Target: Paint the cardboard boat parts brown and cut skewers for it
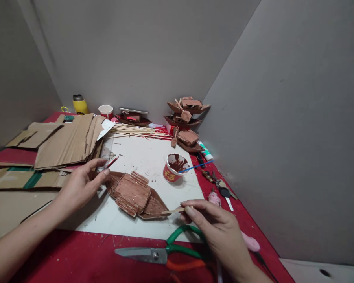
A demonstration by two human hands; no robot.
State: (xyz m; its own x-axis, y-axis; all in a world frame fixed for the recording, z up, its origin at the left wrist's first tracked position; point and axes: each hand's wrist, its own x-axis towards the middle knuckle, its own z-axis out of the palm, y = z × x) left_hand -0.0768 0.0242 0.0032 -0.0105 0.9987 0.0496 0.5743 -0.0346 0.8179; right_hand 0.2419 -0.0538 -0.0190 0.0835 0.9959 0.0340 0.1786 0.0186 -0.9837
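A brown painted cardboard boat model (135, 194) lies on a white sheet (153, 157) in the middle of the red table. My left hand (79, 184) rests at the boat's left end, fingers loosely curled against its edge. My right hand (215, 224) is closed in a pinch on a thin wooden stick (172, 211), whose tip touches the boat's right end. A red paper cup of brown paint (174, 168) with a blue-handled brush (196, 166) stands just behind the boat.
Green-handled scissors (168, 251) lie at the near edge. Cardboard sheets (65, 141) are piled at the left. Bamboo sticks (135, 131), finished boat models (187, 118), a yellow bottle (79, 104), a cup (106, 111) and a glue tube (205, 151) stand at the back. Grey walls close in.
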